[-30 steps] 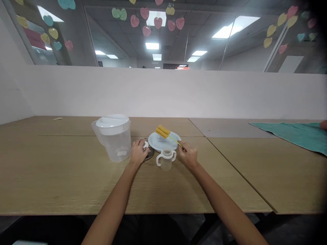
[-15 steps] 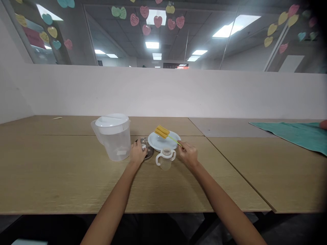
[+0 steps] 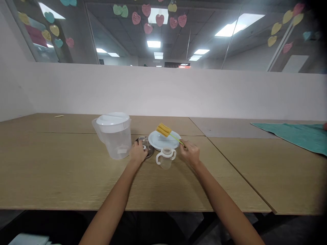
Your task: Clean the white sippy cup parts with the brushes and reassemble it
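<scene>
My right hand (image 3: 190,152) is closed on the thin green handle of a bottle brush (image 3: 164,130) with a yellow sponge head. The brush head is held over a white plate (image 3: 153,143). My left hand (image 3: 138,153) reaches over a dark round tray (image 3: 151,153), its fingers curled by a small white part that they partly hide. Clear pieces (image 3: 144,140) lie on that tray, too small to name. Between my hands stands a clear baby bottle (image 3: 166,162) with a white two-handled collar, upright and without a lid.
A clear plastic pitcher (image 3: 116,141) with a white lid stands left of my left hand. To the far right lies a green cloth (image 3: 293,132), with part of another person's hand at its edge. A small flat pale piece (image 3: 59,116) lies at the back left.
The view has shifted slightly. Both hands stay nearly in place, the right one still with the brush over the plate, the left one at the tray.
</scene>
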The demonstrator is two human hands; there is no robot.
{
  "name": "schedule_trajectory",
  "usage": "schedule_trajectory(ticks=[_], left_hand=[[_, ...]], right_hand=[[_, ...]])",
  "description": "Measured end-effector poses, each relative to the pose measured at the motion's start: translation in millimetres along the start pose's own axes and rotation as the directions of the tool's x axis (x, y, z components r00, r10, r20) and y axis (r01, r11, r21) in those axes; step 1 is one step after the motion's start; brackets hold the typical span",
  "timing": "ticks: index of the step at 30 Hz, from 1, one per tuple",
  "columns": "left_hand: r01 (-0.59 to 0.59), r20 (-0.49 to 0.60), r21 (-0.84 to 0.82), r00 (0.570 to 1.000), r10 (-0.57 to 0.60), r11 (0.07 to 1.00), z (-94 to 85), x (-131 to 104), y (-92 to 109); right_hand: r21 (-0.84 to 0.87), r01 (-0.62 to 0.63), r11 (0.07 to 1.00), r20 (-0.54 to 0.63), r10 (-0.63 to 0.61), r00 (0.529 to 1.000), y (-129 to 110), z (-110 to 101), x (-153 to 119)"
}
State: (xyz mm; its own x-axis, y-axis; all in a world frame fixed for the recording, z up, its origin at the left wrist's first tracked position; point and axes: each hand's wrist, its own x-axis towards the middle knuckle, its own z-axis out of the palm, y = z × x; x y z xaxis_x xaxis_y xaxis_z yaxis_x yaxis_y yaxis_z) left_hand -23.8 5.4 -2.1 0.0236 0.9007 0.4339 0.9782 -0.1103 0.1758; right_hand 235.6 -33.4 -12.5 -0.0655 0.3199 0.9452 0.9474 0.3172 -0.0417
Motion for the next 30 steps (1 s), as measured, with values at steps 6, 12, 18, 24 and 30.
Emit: schedule_trajectory(ticks=[6,12,18,24,30], left_hand=[[-0.014,-0.029,-0.030,1.000,0.013,0.999,2.5,0.5,-1.0],[-0.024,-0.075,-0.057,0.997,0.019,0.998,6.8,2.6,-7.3],[-0.147,-0.218,-0.219,0.971,0.098,0.965,3.9,2.3,-4.7],[-0.543,-0.349,-0.476,0.838,0.419,0.691,-5.3,-19.9,23.3],[-0.678,-0.296,-0.482,0.722,0.625,0.555,-0.1,-41.7,50.5]], right_hand=[[0.003,-0.006,1.000,-0.023,0.006,1.000,2.7,-2.2,-0.6],[0.009,0.006,1.000,-0.035,-0.006,0.999,4.5,-0.9,-2.4],[-0.012,0.025,1.000,-0.049,-0.026,0.998,3.5,-0.6,-1.7],[0.008,0.034,0.999,-0.053,-0.034,0.998,2.9,-2.0,-1.2],[-0.012,0.046,0.999,-0.033,-0.046,0.998,4.3,-0.8,-3.5]])
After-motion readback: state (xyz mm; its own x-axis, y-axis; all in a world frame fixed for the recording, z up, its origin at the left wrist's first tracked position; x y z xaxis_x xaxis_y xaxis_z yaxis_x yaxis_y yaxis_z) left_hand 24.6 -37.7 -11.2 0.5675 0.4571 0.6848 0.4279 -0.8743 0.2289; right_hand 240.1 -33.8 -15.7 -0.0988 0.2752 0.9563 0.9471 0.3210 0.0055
